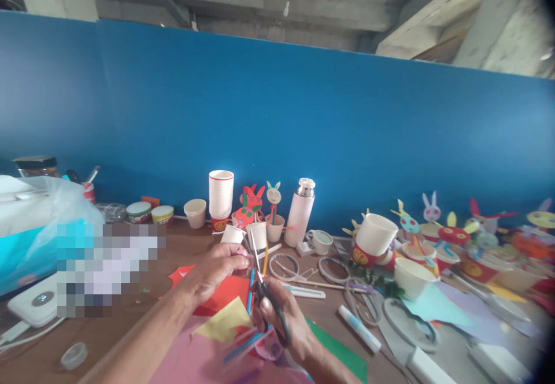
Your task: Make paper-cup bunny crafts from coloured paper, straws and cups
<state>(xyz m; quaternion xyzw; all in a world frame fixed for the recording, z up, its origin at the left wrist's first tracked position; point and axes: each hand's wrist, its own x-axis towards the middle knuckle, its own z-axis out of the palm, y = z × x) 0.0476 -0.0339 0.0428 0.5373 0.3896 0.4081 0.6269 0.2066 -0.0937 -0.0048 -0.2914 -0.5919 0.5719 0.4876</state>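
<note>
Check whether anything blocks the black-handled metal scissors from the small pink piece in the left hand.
Nothing visible stands between the scissors in the right hand and the pink piece; the left hand pinching it is close to the blades.

At lower centre, the scissors [260, 277] have shiny metal blades [254, 251] and smooth, plastic-looking handles [284, 327]; the yellow paper [226, 318] is matt. The bag [80, 202] at far left is glossy, translucent plastic; the partition [260, 106] across the middle looks smooth, the ceiling [243, 2] at top rough concrete.
</note>
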